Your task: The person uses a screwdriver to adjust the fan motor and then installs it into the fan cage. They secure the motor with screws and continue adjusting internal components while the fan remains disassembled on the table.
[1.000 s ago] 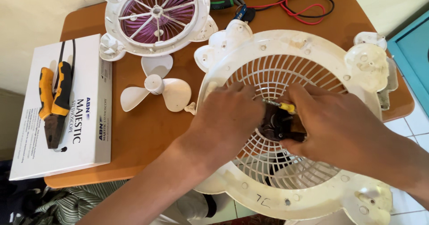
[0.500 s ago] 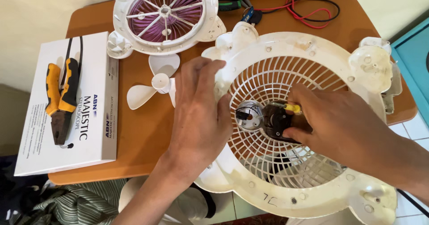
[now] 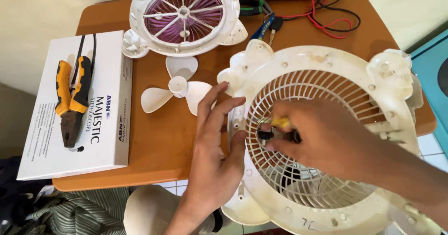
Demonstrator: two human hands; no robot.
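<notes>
- At the centre of the head view, my left hand (image 3: 212, 158) lies flat and open on the rim of the white fan grille (image 3: 326, 67), lower right on the worktop (image 3: 158, 141).
- Right of it, my right hand (image 3: 322, 139) has its grip closed on a small dark part with a yellow tip (image 3: 275, 128) over the grille's middle.
- Upper left of my hands, a white fan blade (image 3: 175, 90) lies beside the grille.

Fan housing (image 3: 326, 62): off-white plastic, matt, scuffed and grimy
Second grille (image 3: 183, 15): white plastic, smooth, with purple showing behind it
Blade (image 3: 175, 90): white plastic, smooth, slight sheen
Worktop (image 3: 158, 137): orange-brown wood-look top, smooth, satin
Box (image 3: 100, 118): white card, matt
Pliers (image 3: 70, 99): dark dull metal jaws, orange-and-black rubbery handles
Cloth (image 3: 79, 211): striped fabric, soft, creased
</notes>
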